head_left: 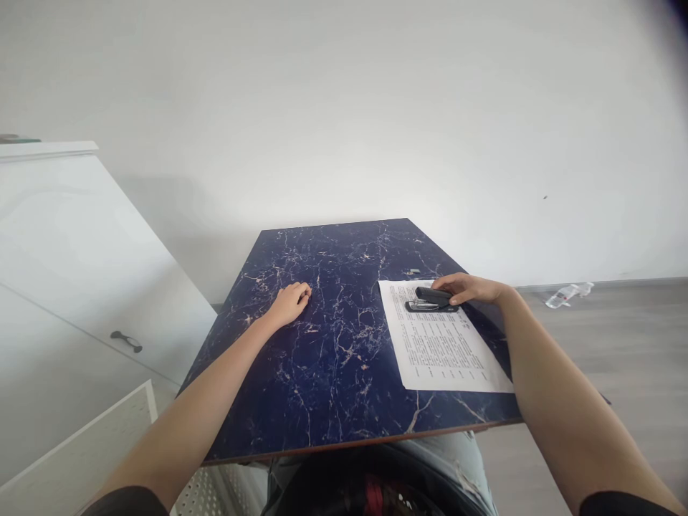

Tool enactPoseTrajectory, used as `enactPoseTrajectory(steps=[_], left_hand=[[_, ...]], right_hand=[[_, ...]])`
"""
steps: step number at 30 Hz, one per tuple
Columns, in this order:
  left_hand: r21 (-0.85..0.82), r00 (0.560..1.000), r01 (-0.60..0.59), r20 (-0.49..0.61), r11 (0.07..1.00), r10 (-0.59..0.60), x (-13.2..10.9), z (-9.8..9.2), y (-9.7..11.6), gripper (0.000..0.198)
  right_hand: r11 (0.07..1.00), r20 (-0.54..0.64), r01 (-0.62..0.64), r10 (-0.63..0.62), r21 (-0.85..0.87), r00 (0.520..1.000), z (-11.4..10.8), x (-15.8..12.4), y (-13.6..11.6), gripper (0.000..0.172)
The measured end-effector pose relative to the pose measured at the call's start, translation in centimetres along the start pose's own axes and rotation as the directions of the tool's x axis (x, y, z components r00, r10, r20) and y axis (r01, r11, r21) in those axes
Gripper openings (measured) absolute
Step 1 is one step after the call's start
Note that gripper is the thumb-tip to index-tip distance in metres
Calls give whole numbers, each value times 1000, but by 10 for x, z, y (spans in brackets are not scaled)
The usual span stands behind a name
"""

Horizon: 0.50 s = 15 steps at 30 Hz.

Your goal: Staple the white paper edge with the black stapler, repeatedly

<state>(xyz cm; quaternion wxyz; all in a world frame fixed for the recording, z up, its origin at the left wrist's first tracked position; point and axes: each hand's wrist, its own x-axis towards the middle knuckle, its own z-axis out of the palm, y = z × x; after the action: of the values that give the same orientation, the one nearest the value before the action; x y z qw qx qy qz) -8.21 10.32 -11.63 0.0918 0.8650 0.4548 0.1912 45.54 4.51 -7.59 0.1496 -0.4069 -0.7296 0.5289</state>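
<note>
A black stapler point(431, 306) lies on the upper part of a printed sheet of paper point(448, 358), on the right side of the blue marbled table point(327, 373). Its top arm is raised apart from the base. My right hand point(467, 288) is closed around the stapler's rear end, with the thumb along its near side. My left hand point(290, 302) rests on the bare tabletop left of the paper, its fingers curled in with nothing seen in them. Behind the paper's top edge lies a small greyish piece point(414, 271), perhaps a strip of staples.
A white cabinet point(69, 236) with a dark handle point(126, 341) stands left of the table. The wall point(344, 107) rises behind it. Crumpled clear plastic point(568, 294) lies on the floor point(634, 373) to the right. My legs point(456, 459) are at the table's front edge.
</note>
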Motion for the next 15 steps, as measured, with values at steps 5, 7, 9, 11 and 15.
enactPoseTrajectory(steps=[5, 7, 9, 11, 15], left_hand=[[6, 1000, 4, 6, 1000, -4, -1, 1, 1, 12], [8, 1000, 8, 9, 1000, -8, -1, 1, 0, 13], [3, 1000, 12, 9, 1000, -12, 0, -2, -1, 13], [-20, 1000, 3, -13, 1000, -3, 0, -9, 6, 13], [88, 936, -168, -299, 982, 187, -14, -20, 64, 21]], right_hand=[[1000, -31, 0, 0, -11, 1000, 3, 3, -1, 51], [1000, -35, 5, -6, -11, 999, 6, 7, -4, 52], [1000, -3, 26, -26, -5, 1000, 9, 12, -9, 52], [999, 34, 53, -53, -1, 998, 13, 19, -14, 51], [997, 56, 72, -72, 6, 996, 22, 35, -22, 53]])
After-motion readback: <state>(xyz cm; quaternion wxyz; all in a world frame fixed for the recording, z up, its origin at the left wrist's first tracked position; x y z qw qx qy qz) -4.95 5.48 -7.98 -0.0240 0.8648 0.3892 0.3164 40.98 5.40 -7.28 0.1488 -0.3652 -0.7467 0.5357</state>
